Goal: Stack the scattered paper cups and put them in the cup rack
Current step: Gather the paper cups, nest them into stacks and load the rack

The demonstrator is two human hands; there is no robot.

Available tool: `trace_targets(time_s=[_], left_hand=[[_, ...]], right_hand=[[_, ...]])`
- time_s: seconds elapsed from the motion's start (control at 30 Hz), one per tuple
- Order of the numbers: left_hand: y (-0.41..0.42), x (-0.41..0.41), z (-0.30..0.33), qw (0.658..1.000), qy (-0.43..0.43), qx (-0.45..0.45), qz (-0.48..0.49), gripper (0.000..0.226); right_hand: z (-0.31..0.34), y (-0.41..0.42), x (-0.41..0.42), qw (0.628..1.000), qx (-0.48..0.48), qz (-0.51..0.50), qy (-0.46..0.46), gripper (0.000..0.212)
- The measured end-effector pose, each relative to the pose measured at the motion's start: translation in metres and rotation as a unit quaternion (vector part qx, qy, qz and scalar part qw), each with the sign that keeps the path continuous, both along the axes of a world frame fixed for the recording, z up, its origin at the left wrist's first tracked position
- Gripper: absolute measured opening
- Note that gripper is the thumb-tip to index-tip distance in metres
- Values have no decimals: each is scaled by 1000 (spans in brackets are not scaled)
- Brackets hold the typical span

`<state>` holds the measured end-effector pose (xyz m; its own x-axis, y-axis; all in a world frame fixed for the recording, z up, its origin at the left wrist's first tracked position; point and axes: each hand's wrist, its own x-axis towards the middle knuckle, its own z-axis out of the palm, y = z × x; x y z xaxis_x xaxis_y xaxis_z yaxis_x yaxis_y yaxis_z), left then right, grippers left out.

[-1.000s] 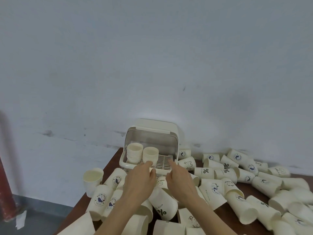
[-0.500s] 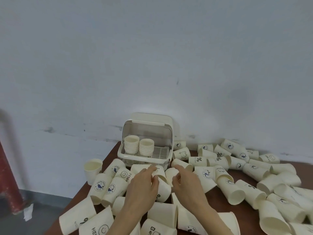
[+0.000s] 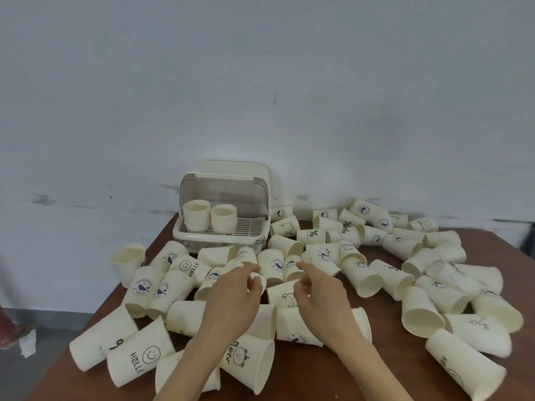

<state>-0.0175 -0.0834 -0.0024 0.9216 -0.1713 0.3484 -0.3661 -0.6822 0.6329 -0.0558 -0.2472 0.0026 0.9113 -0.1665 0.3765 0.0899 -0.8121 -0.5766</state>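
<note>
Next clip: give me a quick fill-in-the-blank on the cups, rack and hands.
1. The rack holds ____ stacks of cups.
2. The rack's lid is ____.
3. Most cups on the table lie on their ____.
4. The cup at the table's left edge stands ____.

Missing words: two; open; sides; upright

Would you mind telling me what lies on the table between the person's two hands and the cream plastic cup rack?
In the head view, toppled cream paper cups fill the stretch between the left hand, right hand and cream plastic cup rack.
</note>
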Motion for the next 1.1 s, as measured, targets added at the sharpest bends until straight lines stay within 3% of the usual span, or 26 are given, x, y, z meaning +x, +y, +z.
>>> trace_targets(time_s=[0.17,0.3,0.47,0.6,0.83,1.1], left_hand=[[-16,-9,-8,999,20,6,-36,24],[-32,-15,-16,997,27,12,-69,29],[-50,-19,-22,995,29,5,-92,31],[-60,-22,-24,993,42,12,-109,32],[-76,-26,-23,991,37,29,-127,29],[-80,-29,-24,991,42,38,-120,30]], right_hand=[[-3,-22,-22,998,25,-52,-4,39],[-17,-56,-41,986,17,-165,24,35],[-39,-83,-51,955,-36,-237,176,24],[-50,-85,-48,946,-32,-243,215,34],[-51,-88,-44,955,25,-231,186,22],[-46,-94,-36,972,35,-220,78,17]])
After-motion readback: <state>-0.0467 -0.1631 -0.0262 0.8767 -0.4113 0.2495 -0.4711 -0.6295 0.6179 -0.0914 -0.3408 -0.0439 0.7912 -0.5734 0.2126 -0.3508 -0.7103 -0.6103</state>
